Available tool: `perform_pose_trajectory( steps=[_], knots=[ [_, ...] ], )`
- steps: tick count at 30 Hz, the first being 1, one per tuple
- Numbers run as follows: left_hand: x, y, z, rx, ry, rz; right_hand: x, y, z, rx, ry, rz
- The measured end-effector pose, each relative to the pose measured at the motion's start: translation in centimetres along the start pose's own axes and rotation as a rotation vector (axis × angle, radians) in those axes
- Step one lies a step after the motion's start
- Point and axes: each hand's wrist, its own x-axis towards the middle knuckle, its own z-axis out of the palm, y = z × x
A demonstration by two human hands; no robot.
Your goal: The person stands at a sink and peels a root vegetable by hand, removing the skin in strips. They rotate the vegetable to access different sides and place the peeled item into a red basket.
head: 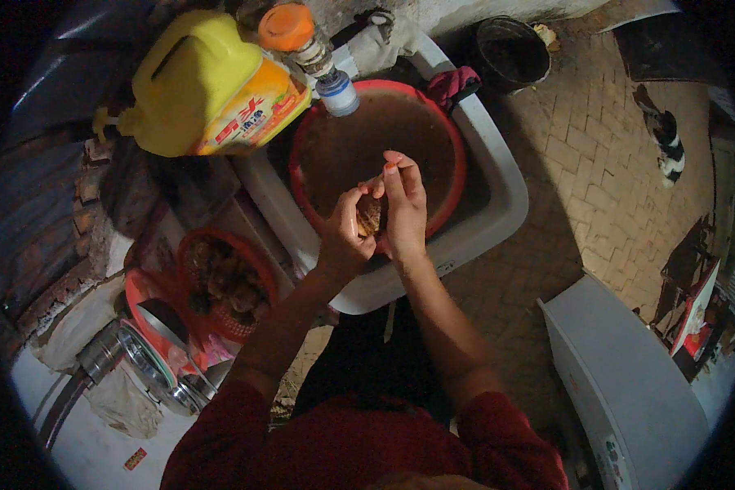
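Observation:
My left hand [349,229] is closed round a brown, lumpy piece of food [369,215], whose kind I cannot tell. My right hand [406,211] is against its other side, thumb and forefinger pinched together above it around a tiny orange-red bit. Both hands are over the near part of a red plastic basin [457,147] of murky brown water, which sits inside a white sink [508,202]. A tap with a blue and white filter nozzle [338,95] reaches over the basin's far left rim. Left of the sink, a red plastic colander [263,263] holds several similar brown lumps.
A yellow jug [190,79] with a spigot lies at the sink's upper left. Metal bowls [138,349] and a ladle [162,321] are at lower left. A dark bucket [514,55] stands beyond the sink, a black and white cat [667,141] at right, a white cabinet [625,367] at lower right.

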Motion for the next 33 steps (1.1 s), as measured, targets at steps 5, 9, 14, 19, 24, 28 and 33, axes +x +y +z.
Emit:
perform_pose_trajectory(
  steps=[5,9,14,19,24,28,33],
  knots=[
    [0.7,0.3,-0.7,-0.539,-0.229,-0.381,1.1,0.7,-1.1,-0.192,-0.219,0.007],
    [2.2,2.1,-2.9,-0.746,-0.322,-0.608,-1.2,-2.2,-0.1,-0.052,-0.416,0.065],
    [2.4,2.5,-2.9,-0.703,-0.309,-0.458,-2.1,-2.6,-1.7,-0.397,-0.458,-0.149],
    [1.7,3.2,-1.2,-0.543,-0.128,-0.343,-2.6,-2.5,-0.5,-0.294,-0.244,-0.119],
    [1.3,1.8,-0.4,-0.120,0.005,-0.170,-0.3,0.4,-0.8,-0.223,-0.158,0.093],
    [1.3,1.2,-1.0,-0.094,-0.075,-0.293,0.9,0.2,-1.8,0.216,-0.146,0.393],
    [1.8,-1.1,-0.7,-0.380,-0.141,-0.438,-0.7,0.7,-1.2,0.130,-0.137,0.247]
  ],
)
